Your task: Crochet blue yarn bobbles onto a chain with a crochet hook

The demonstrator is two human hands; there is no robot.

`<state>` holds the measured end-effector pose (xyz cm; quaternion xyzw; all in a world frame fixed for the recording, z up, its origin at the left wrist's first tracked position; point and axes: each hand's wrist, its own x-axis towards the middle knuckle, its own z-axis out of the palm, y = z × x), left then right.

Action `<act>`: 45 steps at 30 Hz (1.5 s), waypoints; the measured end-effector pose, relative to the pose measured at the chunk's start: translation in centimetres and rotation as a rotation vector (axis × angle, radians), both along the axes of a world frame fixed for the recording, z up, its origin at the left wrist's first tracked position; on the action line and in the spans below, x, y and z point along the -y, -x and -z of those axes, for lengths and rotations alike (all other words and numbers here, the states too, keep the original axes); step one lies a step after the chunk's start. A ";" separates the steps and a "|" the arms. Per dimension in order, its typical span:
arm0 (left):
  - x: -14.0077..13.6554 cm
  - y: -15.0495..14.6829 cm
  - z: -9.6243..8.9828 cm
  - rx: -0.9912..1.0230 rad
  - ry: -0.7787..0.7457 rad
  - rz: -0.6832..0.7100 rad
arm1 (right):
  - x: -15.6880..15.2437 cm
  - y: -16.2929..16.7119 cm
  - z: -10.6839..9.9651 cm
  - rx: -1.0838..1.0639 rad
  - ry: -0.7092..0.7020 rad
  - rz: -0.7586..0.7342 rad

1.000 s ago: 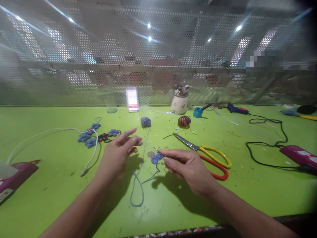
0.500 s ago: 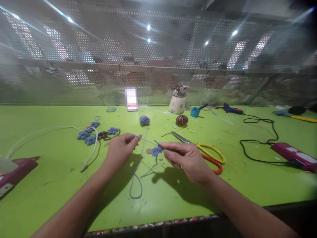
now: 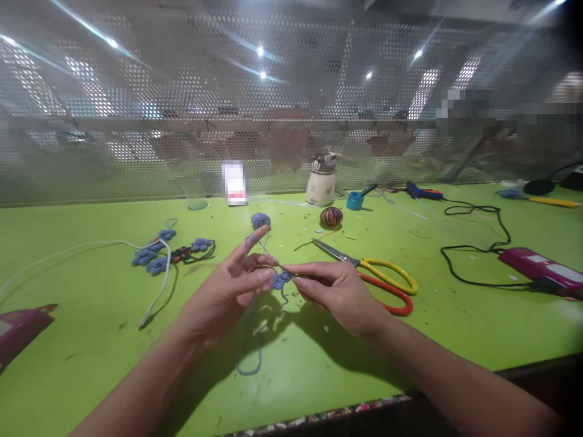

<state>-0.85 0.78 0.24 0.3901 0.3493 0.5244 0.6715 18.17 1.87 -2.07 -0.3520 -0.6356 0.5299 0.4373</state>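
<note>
Over the middle of the table, my left hand point(image 3: 223, 288) pinches a small blue-purple crochet flower piece point(image 3: 279, 280) between thumb and fingers. Its index finger is raised, with blue yarn wound around it. My right hand point(image 3: 339, 294) is closed on a thin crochet hook point(image 3: 281, 267), whose tip reaches the top of the piece; most of the hook is hidden in my fingers. A yarn tail hangs below the piece, and a loose loop of yarn point(image 3: 259, 358) lies on the table. Behind my left hand sits the blue yarn ball point(image 3: 260, 220).
Scissors point(image 3: 364, 267) with yellow and red handles lie beyond my right hand, near a dark multicoloured yarn ball point(image 3: 331, 217). Finished crochet flowers point(image 3: 157, 265) and a white cable point(image 3: 167, 258) lie left. A jar point(image 3: 321, 185), phone point(image 3: 235, 185) and purple power strip point(image 3: 542, 267) stand farther out.
My left hand has moved right to the crochet piece and pinches it, its index finger now raised with yarn. The hands are closer together. The view has shifted slightly.
</note>
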 end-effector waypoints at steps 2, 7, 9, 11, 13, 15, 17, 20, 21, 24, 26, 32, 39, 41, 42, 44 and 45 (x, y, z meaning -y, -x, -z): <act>0.0 -0.2 0.3 -0.051 -0.009 0.004 | 0.0 0.0 0.0 -0.001 0.006 -0.011; -0.3 -0.2 0.8 -0.155 -0.002 0.007 | -0.1 0.2 0.0 -0.015 0.039 -0.025; -0.3 -0.1 0.8 -0.187 0.000 -0.012 | -0.1 0.2 0.1 -0.020 0.067 -0.023; -0.3 -0.2 0.6 -0.204 0.005 -0.040 | -0.1 0.2 0.1 -0.033 0.113 -0.014; -0.2 -0.3 0.5 -0.208 0.015 -0.068 | -0.1 0.3 0.1 -0.053 0.175 -0.006; 0.0 -0.5 0.4 -0.205 0.026 -0.094 | -0.2 0.4 0.1 -0.070 0.235 -0.003; 0.0 -0.6 0.4 -0.201 0.038 -0.111 | -0.2 0.5 0.1 -0.091 0.286 -0.007; 0.0 -0.7 0.6 -0.208 0.050 -0.118 | -0.3 0.6 0.3 -0.134 0.336 -0.013; 0.0 -0.7 0.7 -0.214 0.051 -0.122 | -0.3 0.6 0.3 -0.150 0.350 -0.015; 0.1 -0.8 0.8 -0.219 0.054 -0.140 | -0.3 0.6 0.5 -0.209 0.390 -0.023; 0.2 -1.0 0.8 -0.217 0.057 -0.145 | -0.3 0.5 0.5 -0.242 0.413 -0.031; 0.2 -1.0 0.9 -0.232 0.062 -0.133 | -0.2 0.3 0.3 -0.264 0.458 -0.048; 0.3 -1.0 0.9 -0.245 0.064 -0.126 | -0.5 0.0 0.3 -0.235 0.456 -0.085; 0.3 -1.0 0.8 -0.232 0.070 -0.123 | -0.5 0.0 0.2 -0.222 0.458 -0.089; 0.4 -1.0 0.8 -0.223 0.074 -0.119 | -0.5 0.0 0.2 -0.213 0.461 -0.087; 0.4 -1.0 0.8 -0.207 0.077 -0.115 | -0.4 0.1 0.1 -0.192 0.464 -0.080; 0.4 -1.0 0.9 -0.204 0.077 -0.115 | -0.4 0.1 0.0 -0.182 0.466 -0.076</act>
